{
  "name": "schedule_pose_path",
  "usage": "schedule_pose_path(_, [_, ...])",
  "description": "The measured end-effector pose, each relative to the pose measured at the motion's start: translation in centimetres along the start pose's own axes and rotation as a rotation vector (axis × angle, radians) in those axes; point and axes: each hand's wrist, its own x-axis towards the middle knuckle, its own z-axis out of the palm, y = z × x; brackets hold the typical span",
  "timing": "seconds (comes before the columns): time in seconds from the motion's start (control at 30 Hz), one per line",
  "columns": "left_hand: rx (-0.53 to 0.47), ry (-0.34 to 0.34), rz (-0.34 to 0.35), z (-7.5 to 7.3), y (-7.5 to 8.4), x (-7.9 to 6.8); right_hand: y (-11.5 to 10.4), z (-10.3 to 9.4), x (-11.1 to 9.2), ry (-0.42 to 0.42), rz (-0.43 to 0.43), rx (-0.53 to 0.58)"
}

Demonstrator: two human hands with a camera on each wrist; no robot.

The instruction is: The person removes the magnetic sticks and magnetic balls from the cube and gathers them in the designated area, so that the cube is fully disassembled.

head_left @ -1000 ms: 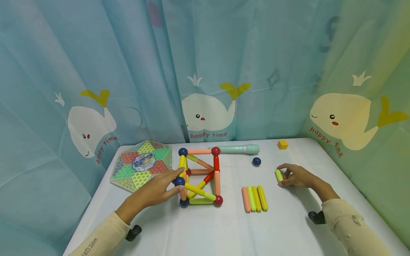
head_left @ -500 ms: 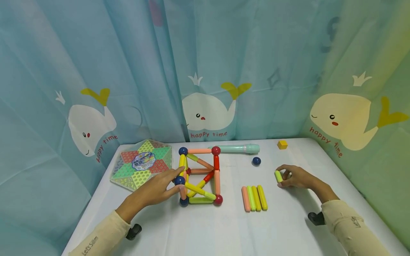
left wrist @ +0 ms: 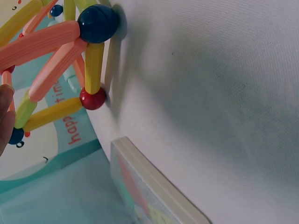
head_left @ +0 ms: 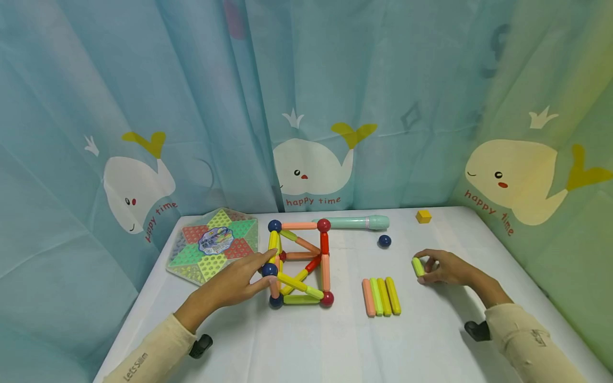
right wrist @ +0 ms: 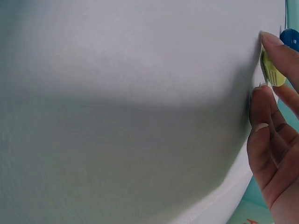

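In the head view my left hand (head_left: 234,279) holds the near left corner of a cube-like frame of magnetic sticks and balls (head_left: 300,299). Its index finger and thumb lie on either side of the upper blue ball (head_left: 270,269). The left wrist view shows the pink, yellow and green sticks of this frame (left wrist: 56,70) with fingers at the far left edge. Over to the right, my right hand (head_left: 445,267) pinches a short yellow-green magnetic stick (head_left: 418,267) between thumb and index finger, low at the tabletop. That stick (right wrist: 272,72) is partly covered by the thumb in the right wrist view.
Several sticks (head_left: 381,297) lie side by side between the hands. Behind them are a loose blue ball (head_left: 384,241), a yellow cube (head_left: 423,216) and a mint-green tube-like object (head_left: 356,223). A hexagonal star-patterned board (head_left: 210,250) lies at the left. A whale-print curtain (head_left: 311,80) backs the table.
My right hand has shifted very slightly toward the near side with the yellow-green magnetic stick. My left hand stays on the frame.
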Motion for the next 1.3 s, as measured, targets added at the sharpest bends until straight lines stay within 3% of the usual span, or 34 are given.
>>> schedule_pose_path(0.13, [-0.007,0.004,0.005,0.0,0.0,0.0,-0.3,-0.3,-0.4,0.019,0.016,-0.031])
schedule_pose_path(0.23, [-0.006,0.004,0.010,0.2,0.0,0.0,-1.1,-0.5,-1.0,0.078,-0.018,-0.034])
schedule_pose_path(0.43, [-0.004,0.000,0.020,0.3,0.0,-0.1,-6.3,0.0,-2.1,0.236,-0.162,0.066])
schedule_pose_path(0.53, [-0.005,0.004,0.017,0.2,0.1,-0.1,-10.1,1.7,-2.1,0.266,-0.257,0.108])
schedule_pose_path(0.63, [-0.006,0.005,0.010,0.1,0.1,0.0,-13.8,4.3,-1.5,0.226,-0.319,0.141])
schedule_pose_path(0.83, [-0.008,-0.002,0.003,0.0,0.1,0.1,-19.0,10.1,0.2,0.140,-0.351,0.165])
schedule_pose_path(0.97, [-0.011,-0.014,-0.004,0.0,0.3,0.3,-20.7,12.5,1.2,0.179,-0.374,0.131])
schedule_pose_path(1.13, [-0.011,-0.019,-0.018,0.0,0.3,0.3,-21.8,13.8,1.8,0.255,-0.368,0.090])
schedule_pose_path(1.3, [-0.020,-0.016,-0.030,0.0,0.4,0.1,-22.2,15.0,2.2,0.278,-0.395,0.045])
